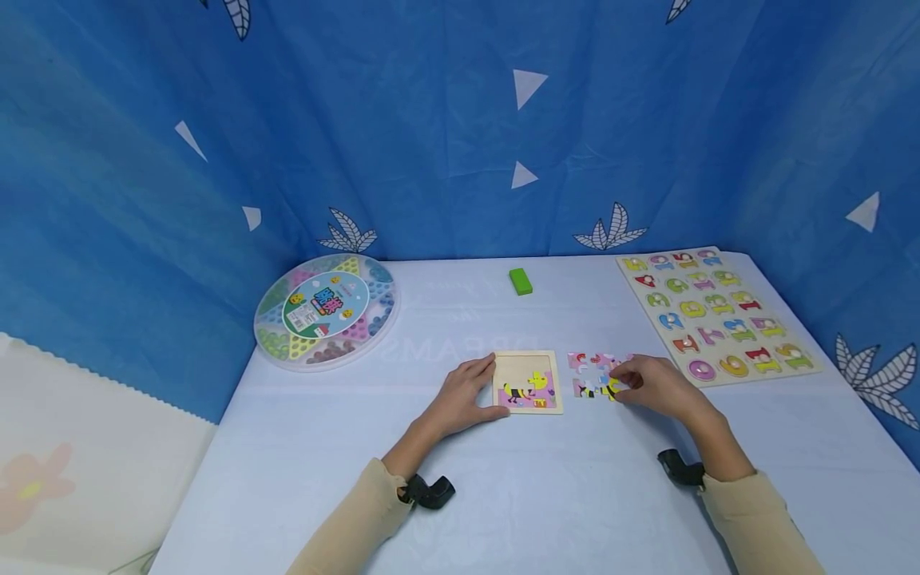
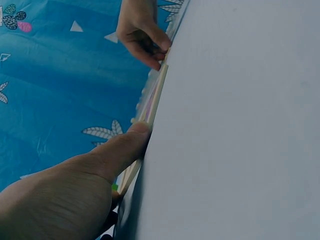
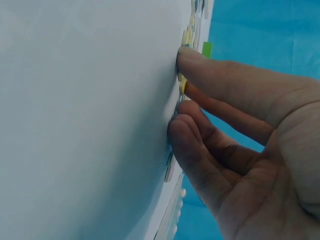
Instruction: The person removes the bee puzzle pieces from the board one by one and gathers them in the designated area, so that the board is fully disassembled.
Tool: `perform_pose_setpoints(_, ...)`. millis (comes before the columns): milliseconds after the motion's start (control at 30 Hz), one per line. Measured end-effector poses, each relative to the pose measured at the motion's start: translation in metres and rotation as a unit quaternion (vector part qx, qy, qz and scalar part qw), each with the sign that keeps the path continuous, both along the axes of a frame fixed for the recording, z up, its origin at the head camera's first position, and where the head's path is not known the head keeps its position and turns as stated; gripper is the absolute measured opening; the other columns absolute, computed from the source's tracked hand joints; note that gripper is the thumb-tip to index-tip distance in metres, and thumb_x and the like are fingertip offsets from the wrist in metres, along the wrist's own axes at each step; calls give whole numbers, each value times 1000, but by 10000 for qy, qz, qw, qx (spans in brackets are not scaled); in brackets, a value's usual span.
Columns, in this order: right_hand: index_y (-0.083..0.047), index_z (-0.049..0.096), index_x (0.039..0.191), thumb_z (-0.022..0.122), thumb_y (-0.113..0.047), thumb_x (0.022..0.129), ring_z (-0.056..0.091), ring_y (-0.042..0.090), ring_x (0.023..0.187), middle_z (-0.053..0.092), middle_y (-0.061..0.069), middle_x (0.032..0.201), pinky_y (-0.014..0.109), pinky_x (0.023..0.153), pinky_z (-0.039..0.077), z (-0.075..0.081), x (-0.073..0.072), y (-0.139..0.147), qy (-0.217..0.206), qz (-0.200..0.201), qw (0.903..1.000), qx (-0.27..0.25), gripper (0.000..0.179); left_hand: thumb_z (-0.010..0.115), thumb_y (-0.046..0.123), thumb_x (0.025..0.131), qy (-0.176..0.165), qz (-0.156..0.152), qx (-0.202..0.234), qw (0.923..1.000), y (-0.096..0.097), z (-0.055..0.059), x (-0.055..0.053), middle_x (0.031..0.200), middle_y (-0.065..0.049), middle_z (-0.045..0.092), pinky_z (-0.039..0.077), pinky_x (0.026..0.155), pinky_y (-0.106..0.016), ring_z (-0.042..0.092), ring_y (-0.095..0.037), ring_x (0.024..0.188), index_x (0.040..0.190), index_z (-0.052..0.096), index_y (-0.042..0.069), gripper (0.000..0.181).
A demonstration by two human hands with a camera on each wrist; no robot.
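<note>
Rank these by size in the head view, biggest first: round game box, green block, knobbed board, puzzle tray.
1. Knobbed board and round game box: too close to rank surely.
2. Puzzle tray.
3. Green block.

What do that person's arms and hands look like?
They have a left beige cloth sleeve and a matching right sleeve. A small, bent black gadget sits by the left sleeve's end, and a similar gadget by the right. The left hand and right hand wear no gloves.
</note>
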State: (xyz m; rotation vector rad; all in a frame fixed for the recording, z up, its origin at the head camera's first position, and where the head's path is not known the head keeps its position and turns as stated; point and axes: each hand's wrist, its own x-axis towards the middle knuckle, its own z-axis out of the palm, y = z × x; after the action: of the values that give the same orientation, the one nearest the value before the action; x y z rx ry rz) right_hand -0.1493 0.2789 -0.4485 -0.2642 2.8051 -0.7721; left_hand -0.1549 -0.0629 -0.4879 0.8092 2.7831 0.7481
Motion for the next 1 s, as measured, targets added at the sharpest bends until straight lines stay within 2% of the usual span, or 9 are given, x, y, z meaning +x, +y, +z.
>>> perform_pose_setpoints(300, 1, 70, 112, 81, -10, 77, 55, 19, 83, 66, 7, 93, 33, 75, 52, 3, 1, -2, -90, -110, 9999, 59, 38, 69, 50, 86, 30, -7, -29, 10000, 1, 0, 0, 161, -7, 29, 30, 115, -51, 31, -29, 145, 150, 34, 3, 87)
perform_pose_setpoints(433, 1, 69, 114, 82, -12, 76, 55, 19, 82, 67, 8, 94, 31, 73, 52, 9, 0, -8, 24, -47, 9999, 116, 42, 69, 51, 86, -10, 23, -30, 10000, 1, 0, 0, 161, -6, 28, 29, 115, -50, 30, -28, 146, 151, 34, 4, 88)
perform_pose_setpoints(667, 0, 69, 114, 84, -17, 75, 54, 18, 82, 66, 5, 91, 30, 72, 50, 16, -8, -35, 317, 339, 9988, 127, 45, 69, 50, 87, 2, 28, -18, 10000, -1, 0, -1, 161, -7, 28, 29, 115, -50, 30, -29, 146, 151, 33, 3, 87)
perform_pose_setpoints(833, -2, 69, 114, 83, -16, 76, 55, 17, 85, 66, 4, 95, 32, 76, 52, 15, -12, -55, 191, 582, 9981, 70, 43, 68, 51, 87, -117, 52, 6, 9999, 0, -3, -1, 162, -5, 26, 28, 116, -49, 28, -28, 147, 152, 32, 5, 87)
perform_pose_setpoints(1000, -3, 68, 115, 84, -16, 75, 55, 17, 85, 66, 4, 97, 31, 77, 53, 15, -16, -70, 97, 788, 9968, 56, 45, 68, 52, 87, -75, 12, -112, 9999, 0, -3, -2, 162, -4, 26, 29, 116, -49, 29, -27, 146, 152, 31, 5, 88)
